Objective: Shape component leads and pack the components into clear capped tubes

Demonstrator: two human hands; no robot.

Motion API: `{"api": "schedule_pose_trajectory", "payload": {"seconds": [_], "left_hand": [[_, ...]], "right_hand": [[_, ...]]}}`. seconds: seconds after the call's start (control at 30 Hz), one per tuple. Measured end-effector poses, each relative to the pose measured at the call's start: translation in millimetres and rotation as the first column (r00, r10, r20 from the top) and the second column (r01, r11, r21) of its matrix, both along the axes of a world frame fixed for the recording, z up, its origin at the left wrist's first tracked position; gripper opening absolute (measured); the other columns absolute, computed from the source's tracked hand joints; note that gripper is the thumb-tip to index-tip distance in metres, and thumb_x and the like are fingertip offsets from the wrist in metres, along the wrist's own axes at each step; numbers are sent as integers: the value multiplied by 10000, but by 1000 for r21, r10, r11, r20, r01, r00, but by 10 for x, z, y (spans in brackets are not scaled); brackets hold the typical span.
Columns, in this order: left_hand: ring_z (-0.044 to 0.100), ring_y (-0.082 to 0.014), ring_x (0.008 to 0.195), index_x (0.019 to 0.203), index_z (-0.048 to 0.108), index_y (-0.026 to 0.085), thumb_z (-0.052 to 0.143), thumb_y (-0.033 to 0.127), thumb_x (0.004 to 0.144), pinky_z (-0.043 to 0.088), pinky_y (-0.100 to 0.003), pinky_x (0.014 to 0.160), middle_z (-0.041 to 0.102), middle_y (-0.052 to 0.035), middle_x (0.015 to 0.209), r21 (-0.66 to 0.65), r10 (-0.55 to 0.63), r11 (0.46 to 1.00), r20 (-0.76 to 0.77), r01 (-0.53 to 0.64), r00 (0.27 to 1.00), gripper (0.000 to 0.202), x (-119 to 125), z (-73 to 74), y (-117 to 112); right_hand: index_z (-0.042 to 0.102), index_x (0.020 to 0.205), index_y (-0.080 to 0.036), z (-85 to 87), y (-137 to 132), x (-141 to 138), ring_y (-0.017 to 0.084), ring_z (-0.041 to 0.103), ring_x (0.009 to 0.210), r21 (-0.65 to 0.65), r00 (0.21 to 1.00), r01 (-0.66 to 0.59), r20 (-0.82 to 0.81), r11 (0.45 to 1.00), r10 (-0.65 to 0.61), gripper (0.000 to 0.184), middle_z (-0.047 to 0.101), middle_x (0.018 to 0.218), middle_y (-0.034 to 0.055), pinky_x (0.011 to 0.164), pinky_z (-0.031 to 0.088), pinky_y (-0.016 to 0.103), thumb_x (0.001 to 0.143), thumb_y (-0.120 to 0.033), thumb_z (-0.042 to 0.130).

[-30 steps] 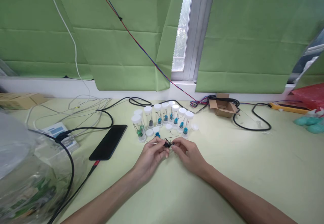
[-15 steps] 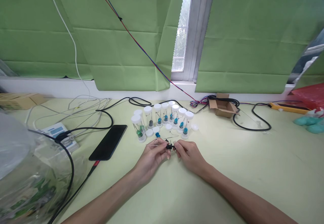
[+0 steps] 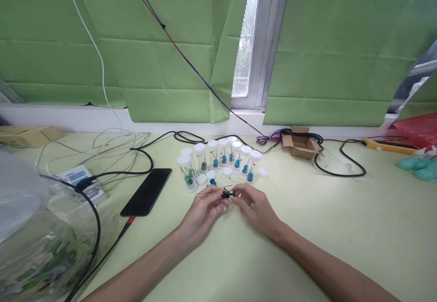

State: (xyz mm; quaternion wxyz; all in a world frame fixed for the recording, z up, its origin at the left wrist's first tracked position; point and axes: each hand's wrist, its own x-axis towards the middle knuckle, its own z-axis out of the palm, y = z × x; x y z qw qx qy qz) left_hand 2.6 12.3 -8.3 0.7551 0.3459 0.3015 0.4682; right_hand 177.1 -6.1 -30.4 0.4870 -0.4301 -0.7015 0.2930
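Between thumb and fingers of my left hand [image 3: 203, 211] is a small black part [image 3: 226, 193] with a knobbed, spool-like right end. A thin metal wire [image 3: 201, 195] sticks out to the left from the same hand. My right hand [image 3: 256, 208] has its thumb and fingertips closed around the right end of that part; its exact fingertip contact is too small to make out. Just beyond my hands lie a blue piece [image 3: 213, 182] and another thin bent wire [image 3: 232, 183]. Behind them stand several clear tubes [image 3: 223, 154] with white caps, holding blue, green and grey pieces with wires.
Loose white caps [image 3: 262, 172] lie by the tubes. To the left are a black phone [image 3: 146, 193] on a cable, a white box [image 3: 80, 179] and a clear plastic bag [image 3: 30, 247]. An open cardboard box [image 3: 302, 145] and black cable [image 3: 341, 174] sit at the back right.
My right fingers have shifted slightly on the black part, and more of its right end now shows. My left hand has hardly moved and still holds it.
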Motion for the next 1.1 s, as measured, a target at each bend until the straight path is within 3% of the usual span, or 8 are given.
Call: {"api": "schedule_pose_trajectory", "payload": {"seconds": [0.37,0.7,0.83,0.9,0.97,1.03,1.1], "left_hand": [[615,-131,669,727,652,123,776,179,740,520,-228,616,635,-38,749,19,-17,1000,-25,18,1000,137,11,18,-32],[611,-129,658,726,644,133,779,205,748,510,-242,641,592,-9,717,29,-43,999,-31,44,999,155,24,39,-66],[615,-125,666,725,643,131,783,188,740,515,-240,650,603,-10,743,17,-31,999,-18,31,999,153,35,38,-62],[619,-125,679,729,645,129,781,178,741,519,-240,659,615,-15,765,11,-13,1000,-12,14,1000,145,33,37,-55],[625,-129,691,740,649,127,778,178,745,524,-238,665,634,-28,785,1,0,1000,-12,0,1000,138,26,36,-45],[632,-131,700,748,651,125,774,182,750,528,-236,674,654,-43,803,-7,9,1000,-11,-9,1000,135,16,34,-33],[636,-130,704,750,653,123,770,183,755,531,-234,686,665,-52,811,-9,13,1000,-7,-13,1000,132,9,30,-23]], "right_hand": [[607,850,-174,18,-9,6,125,496,608,-16,999,8,54,1000,-7,199,582,698,0,572,398,241,951,-290,480],[402,603,-205,22,10,-2,109,365,516,23,989,68,133,997,-71,398,397,551,-47,533,319,252,979,-333,395],[418,587,-201,30,8,-6,109,400,516,21,989,70,128,997,-72,427,440,545,-37,549,342,253,989,-339,374],[508,648,-192,37,2,-4,114,447,533,5,994,60,95,998,-60,394,514,582,-22,562,369,250,991,-336,379],[606,840,-182,41,-6,-1,122,500,568,-7,998,49,51,999,-49,274,600,676,-1,561,396,245,976,-340,427],[605,1047,-179,41,-14,1,124,525,584,-6,999,37,19,999,-36,218,651,794,23,542,411,242,944,-338,496],[587,1113,-180,38,-18,1,118,520,576,6,1000,15,12,1000,-15,244,663,871,41,522,412,240,920,-320,535]]}}
